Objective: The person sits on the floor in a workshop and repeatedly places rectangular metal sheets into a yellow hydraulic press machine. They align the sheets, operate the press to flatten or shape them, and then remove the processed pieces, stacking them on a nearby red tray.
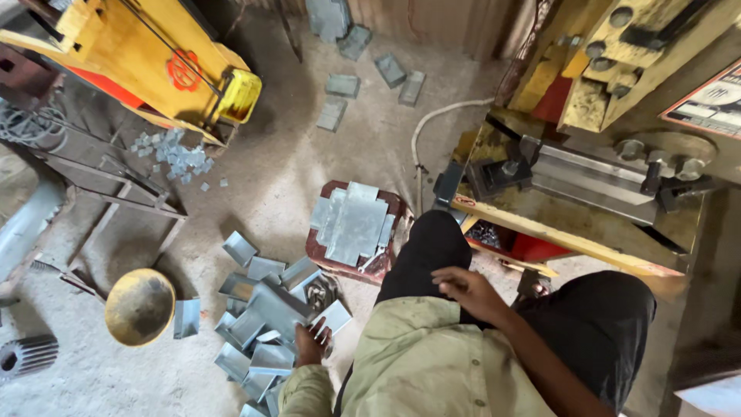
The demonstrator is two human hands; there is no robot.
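1. My left hand (311,344) touches dull grey bent metal pieces (266,320).
2. My right hand (468,291) lies on my black trousers (598,328).
3. My shirt (421,359) is pale khaki.
4. The bowl (140,306) is mustard yellow.
5. The press (610,116) is yellow with red parts.

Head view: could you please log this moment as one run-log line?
left hand: in pile of bent grey sheet-metal pieces | right hand: empty, on black-trousered knee | flat blanks on red stool
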